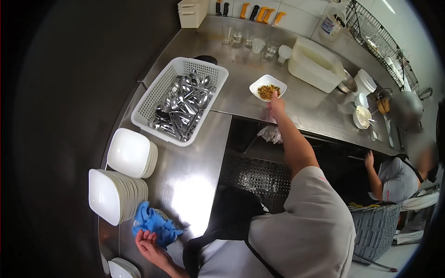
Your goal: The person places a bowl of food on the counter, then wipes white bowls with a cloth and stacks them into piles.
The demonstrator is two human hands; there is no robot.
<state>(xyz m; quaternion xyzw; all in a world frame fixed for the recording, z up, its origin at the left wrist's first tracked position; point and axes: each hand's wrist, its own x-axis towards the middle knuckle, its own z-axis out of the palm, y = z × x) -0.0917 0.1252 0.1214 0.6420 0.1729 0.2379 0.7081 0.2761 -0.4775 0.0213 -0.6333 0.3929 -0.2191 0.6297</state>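
My right hand (276, 106) reaches over the steel counter and grips the near rim of a small white square bowl (254, 87), thumb at the edge. Chopped brownish-green food (267, 91) lies in the bowl. My left hand (150, 246) is low on the left, palm up, its fingers loosely curled with nothing visible in them. Right beside its fingertips lies a crumpled blue cloth (157, 224); whether they touch is unclear. The cloth partly covers some stacked dishes. Behind it stand stacks of white square dishes (104, 197).
A white basket (139, 109) of cutlery stands on the left counter (197, 173). Glasses (237, 37) and a large plastic tub (313, 69) line the back. At right, another person (401, 178) works near a bowl of white food (360, 121) and a grey crate (375, 229).
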